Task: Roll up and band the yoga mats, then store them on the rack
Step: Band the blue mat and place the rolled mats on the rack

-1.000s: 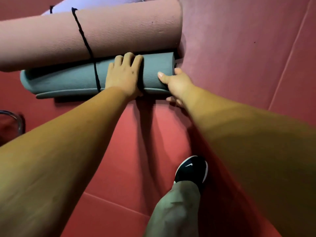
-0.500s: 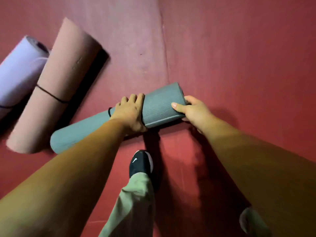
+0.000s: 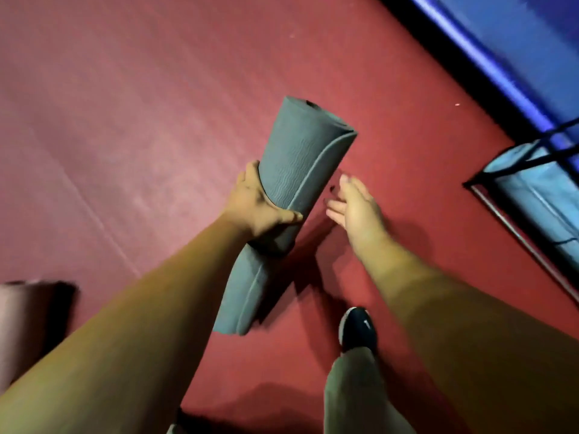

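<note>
1. My black shoe (image 3: 357, 327) stands on the red floor (image 3: 125, 120), below my right forearm.
2. My left hand (image 3: 260, 208) grips the grey rolled mat (image 3: 291, 183) near mid-length, thumb across the front, fingers wrapped behind. The mat is tilted, its upper end pointing away from me.
3. My right hand (image 3: 354, 208) is spread flat and holds nothing. It is just beside the mat, not touching it.
4. A pink rolled mat (image 3: 25, 324) lies at the lower left edge, well apart.
5. The black wire rack (image 3: 473, 184) stands at the right edge. One light blue rolled mat (image 3: 539, 195) lies in it.
6. Open floor separates the grey mat from the rack. A blue wall (image 3: 517, 32) borders the floor at upper right.
</note>
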